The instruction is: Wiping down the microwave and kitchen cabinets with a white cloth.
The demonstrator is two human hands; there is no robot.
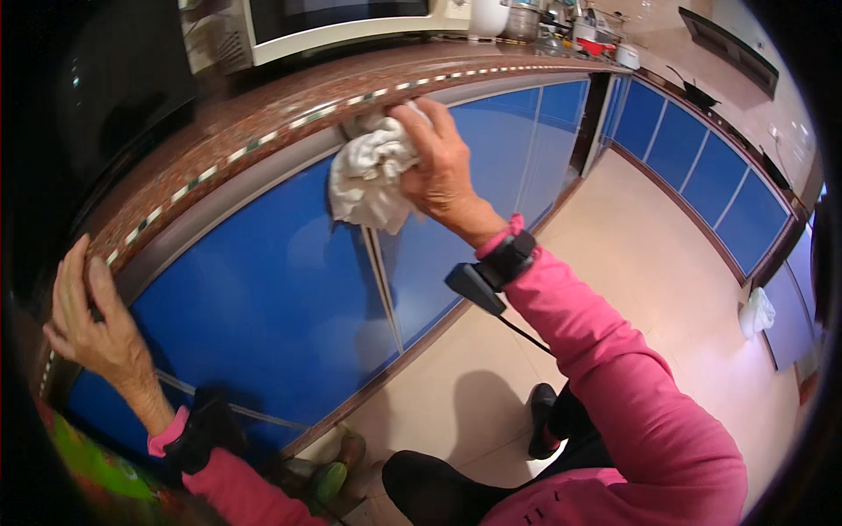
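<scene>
My right hand (437,164) is closed around a crumpled white cloth (375,171). It presses the cloth just under the countertop edge, near the top of the blue cabinet doors (263,283). Part of the cloth hangs down over the seam between two doors. At the left, my left hand (99,322) rests on the edge of the reddish-brown stone countertop (276,108), holding nothing, its thumb apart from the fingers. A checkered strip runs along that edge.
A microwave oven (342,26) stands on the countertop, with pots (523,23) farther along. On the floor by the cabinet lie several vegetables, one a green gourd (329,483). A wok (697,95) sits on the far counter. A white plastic bag (758,312) is at the right.
</scene>
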